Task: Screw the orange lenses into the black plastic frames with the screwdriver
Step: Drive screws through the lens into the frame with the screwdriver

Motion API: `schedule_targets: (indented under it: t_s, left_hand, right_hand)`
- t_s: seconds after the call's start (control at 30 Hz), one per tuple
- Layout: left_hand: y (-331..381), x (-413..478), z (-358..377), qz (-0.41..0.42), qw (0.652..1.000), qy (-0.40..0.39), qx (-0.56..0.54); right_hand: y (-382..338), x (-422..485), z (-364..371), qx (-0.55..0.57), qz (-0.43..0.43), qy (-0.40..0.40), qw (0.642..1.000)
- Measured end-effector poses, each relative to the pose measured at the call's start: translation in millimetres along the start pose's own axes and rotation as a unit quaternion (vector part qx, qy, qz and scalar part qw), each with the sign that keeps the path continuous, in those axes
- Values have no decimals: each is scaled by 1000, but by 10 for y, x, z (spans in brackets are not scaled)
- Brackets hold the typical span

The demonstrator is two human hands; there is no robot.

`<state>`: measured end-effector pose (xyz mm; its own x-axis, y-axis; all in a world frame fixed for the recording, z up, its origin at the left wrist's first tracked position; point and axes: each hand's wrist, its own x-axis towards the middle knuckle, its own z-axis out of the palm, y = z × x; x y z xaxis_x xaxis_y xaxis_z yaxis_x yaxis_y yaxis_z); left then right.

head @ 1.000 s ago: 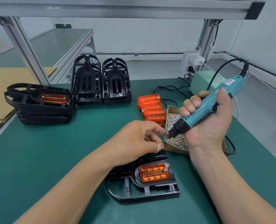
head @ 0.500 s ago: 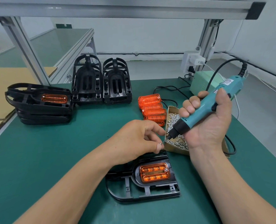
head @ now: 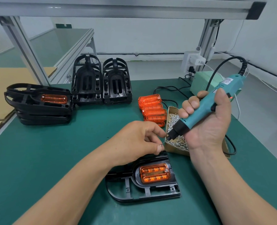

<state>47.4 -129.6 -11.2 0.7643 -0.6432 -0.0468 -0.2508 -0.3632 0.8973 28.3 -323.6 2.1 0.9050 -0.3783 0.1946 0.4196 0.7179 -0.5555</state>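
Orange lens (head: 154,174) sits in the black frame (head: 135,176), flat on the desk (head: 53,151), directly below your left hand (head: 137,140) and just left of your right forearm. One screw head shows at the lens's upper right corner; I can't make out the other corners.

Your left hand hovers above the frame's far edge, thumb and forefinger pinching a small screw (head: 160,145). Your right hand (head: 210,125) is wrapped around the teal screwdriver (head: 204,108), which is tilted with its bit down-left. The tip is at the pinched screw, but it's too small to tell whether the screw is seated on the bit.

Hidden or cut off:
- Your left hand covers the frame's far edge.
- Your right hand and wrist cover the right part of the screw box (head: 175,151).
- The loose lenses (head: 152,109) are piled up, so the lower ones are only partly visible.

Room to move:
- There's open green mat left of the frame and in front of it.
- The stacked frames (head: 37,111) sit near the desk's left edge, and the top one carries a lens.
- The upright frames (head: 100,85) stand at the back.
- The screw box is just beyond the frame's right corner.
- The screwdriver cable (head: 231,146) loops behind your right wrist.
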Motion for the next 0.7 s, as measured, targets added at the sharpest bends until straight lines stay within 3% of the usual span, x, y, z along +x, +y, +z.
schedule_targets:
  t_s: [0.33,0.7]
  left_hand:
    - [-18,10,38,2,999,35,7]
    - [-41,23,95,20,993,113,26]
  right_hand:
    - [24,-41,37,-46,-29,-55,997]
    - [2,-10,40,-35,-37,-22,998]
